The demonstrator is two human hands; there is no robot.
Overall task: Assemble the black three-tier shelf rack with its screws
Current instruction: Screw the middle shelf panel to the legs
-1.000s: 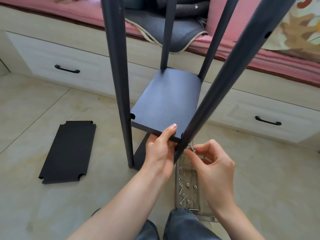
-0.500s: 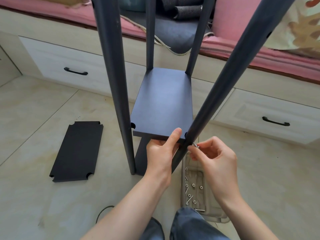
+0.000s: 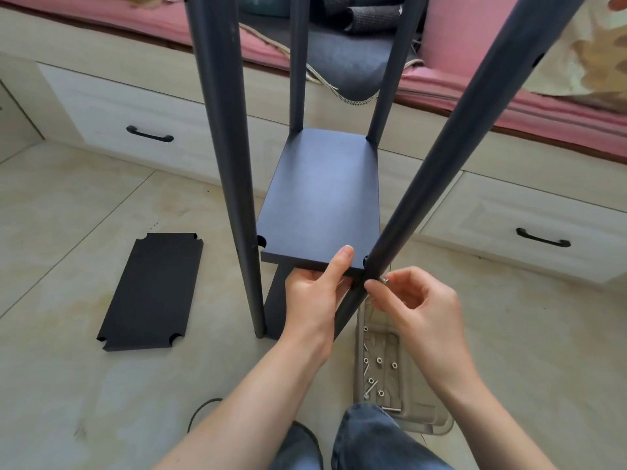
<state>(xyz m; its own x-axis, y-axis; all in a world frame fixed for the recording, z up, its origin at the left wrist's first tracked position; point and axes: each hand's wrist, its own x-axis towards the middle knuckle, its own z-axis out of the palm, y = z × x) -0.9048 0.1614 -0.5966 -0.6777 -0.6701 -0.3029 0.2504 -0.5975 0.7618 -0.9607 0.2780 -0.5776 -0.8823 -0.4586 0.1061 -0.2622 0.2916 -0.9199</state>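
Observation:
A black shelf board [image 3: 320, 198] sits between several upright black rack legs. My left hand [image 3: 314, 295] grips the board's near edge from below, thumb on top. My right hand [image 3: 412, 305] pinches a small silver screw [image 3: 385, 280] against the near right leg [image 3: 441, 164], level with the board's corner. The near left leg [image 3: 234, 171] stands by the board's other near corner. A lower board [image 3: 276, 300] shows beneath. A loose black shelf board [image 3: 152, 290] lies flat on the floor at the left.
A clear plastic tray [image 3: 427, 424] holding several screws lies on the floor below my right hand. White drawers with black handles [image 3: 149, 134] and a pink cushioned bench [image 3: 509, 106] run along the back. A dark cable [image 3: 200, 410] and my jeans-clad knees are at the bottom.
The view has shifted, so the rack and loose board sit further right. My right hand has risen slightly along the near right leg with the screw. My left hand keeps its grip.

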